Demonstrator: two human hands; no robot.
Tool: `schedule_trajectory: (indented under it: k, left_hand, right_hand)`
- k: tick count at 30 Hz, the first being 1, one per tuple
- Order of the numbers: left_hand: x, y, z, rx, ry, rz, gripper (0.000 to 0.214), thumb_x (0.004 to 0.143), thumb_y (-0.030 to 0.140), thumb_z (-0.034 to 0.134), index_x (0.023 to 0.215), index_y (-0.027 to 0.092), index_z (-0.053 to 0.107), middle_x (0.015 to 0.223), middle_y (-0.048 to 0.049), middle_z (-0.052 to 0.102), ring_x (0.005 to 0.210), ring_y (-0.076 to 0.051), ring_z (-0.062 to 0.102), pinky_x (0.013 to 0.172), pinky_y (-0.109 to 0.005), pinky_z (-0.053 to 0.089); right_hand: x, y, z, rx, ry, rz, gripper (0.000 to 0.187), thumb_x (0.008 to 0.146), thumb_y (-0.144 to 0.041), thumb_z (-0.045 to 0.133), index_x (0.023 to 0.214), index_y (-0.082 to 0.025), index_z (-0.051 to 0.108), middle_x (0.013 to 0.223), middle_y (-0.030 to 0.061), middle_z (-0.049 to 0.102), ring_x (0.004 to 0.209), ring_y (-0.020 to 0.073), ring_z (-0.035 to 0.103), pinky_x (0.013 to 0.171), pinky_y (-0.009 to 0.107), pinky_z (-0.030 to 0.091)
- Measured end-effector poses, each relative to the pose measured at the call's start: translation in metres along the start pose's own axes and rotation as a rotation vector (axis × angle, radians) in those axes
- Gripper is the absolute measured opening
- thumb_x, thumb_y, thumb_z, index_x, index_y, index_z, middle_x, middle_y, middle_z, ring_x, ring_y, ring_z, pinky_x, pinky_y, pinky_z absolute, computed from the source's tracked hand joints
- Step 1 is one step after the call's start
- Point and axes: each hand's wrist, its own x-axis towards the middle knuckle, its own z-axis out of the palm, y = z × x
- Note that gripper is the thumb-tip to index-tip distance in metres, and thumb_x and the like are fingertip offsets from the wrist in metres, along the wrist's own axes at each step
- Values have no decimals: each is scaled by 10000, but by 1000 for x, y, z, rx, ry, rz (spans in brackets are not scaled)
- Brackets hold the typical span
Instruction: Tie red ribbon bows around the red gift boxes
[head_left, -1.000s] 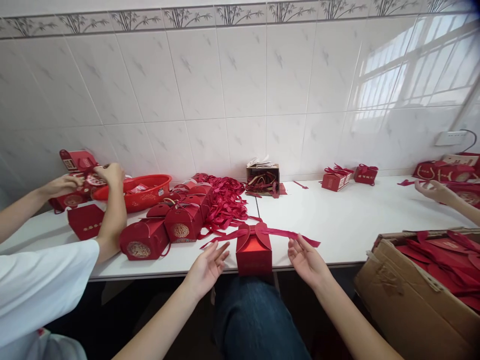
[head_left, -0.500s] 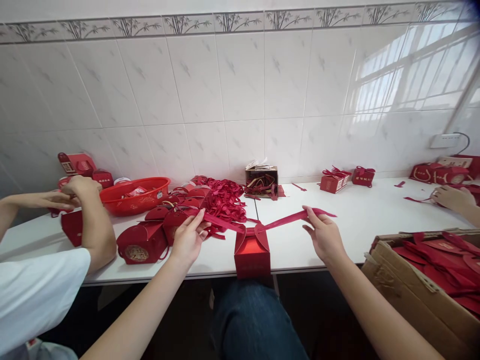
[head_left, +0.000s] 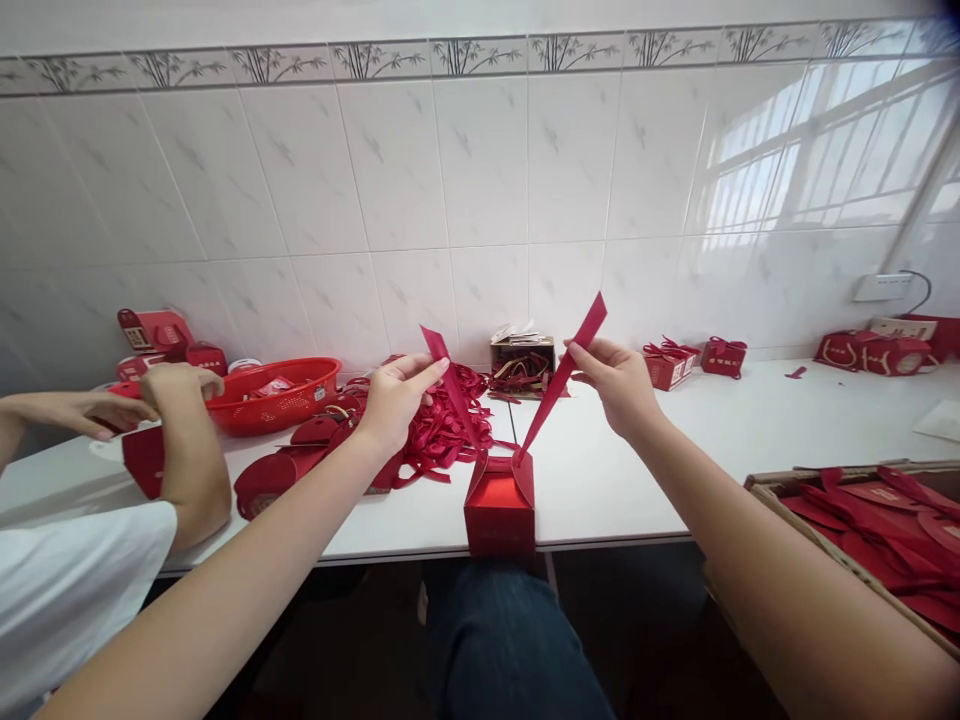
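A small red gift box [head_left: 499, 510] stands at the front edge of the white table [head_left: 637, 470], its two top flaps raised. A red ribbon [head_left: 555, 385] runs through the flaps and rises in a V. My left hand [head_left: 396, 398] pinches the ribbon's left end, held up above the box. My right hand [head_left: 615, 383] pinches the right end at about the same height. Both ends point up toward the tiled wall.
A person in a white shirt at the left has both hands [head_left: 169, 385] by a red basket [head_left: 274, 392]. Finished red boxes [head_left: 285, 475] and a ribbon pile [head_left: 442, 420] lie left of centre. A cardboard carton [head_left: 862, 520] of flat red pieces sits at the right.
My hands went from resting by the box to pinching the ribbon's two ends, then lifted them up and inward into a V. The other person's hand at the far right has left view.
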Motion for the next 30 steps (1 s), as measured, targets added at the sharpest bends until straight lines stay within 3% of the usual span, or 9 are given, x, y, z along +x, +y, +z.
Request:
schedule_trajectory:
  k: [4, 10, 20, 30]
  left_hand:
    - [2, 7, 13, -44, -55, 15, 279, 591, 274, 786, 802, 114, 697, 707, -24, 662, 553, -81, 541, 460, -181, 364]
    - [0, 14, 24, -31, -109, 46, 288, 611, 299, 772, 839, 136, 702, 692, -2, 658, 495, -61, 498, 457, -187, 379]
    - [-6, 17, 22, -32, -122, 34, 328, 585, 380, 799, 810, 154, 724, 656, 8, 621, 517, -61, 472, 456, -177, 388]
    - [-5, 20, 20, -39, -151, 32, 361, 609, 401, 787, 858, 148, 721, 765, -32, 692, 636, -98, 577, 517, -177, 452]
  right_hand:
    - [6, -4, 11, 19, -111, -5, 299, 687, -413, 721, 882, -188, 689, 786, 16, 686, 730, 132, 624, 569, 223, 481]
    - [11, -8, 20, 28, -110, -7, 287, 737, -454, 668, 863, -197, 671, 764, 15, 676, 690, 128, 629, 565, 232, 486]
    - [12, -13, 25, 4, -92, -41, 304, 703, -467, 685, 828, -191, 659, 772, 8, 680, 647, 109, 605, 528, 218, 441]
    - [5, -16, 31, 15, -128, -20, 269, 715, -432, 680, 817, -184, 680, 799, 16, 693, 702, 116, 612, 648, 255, 461]
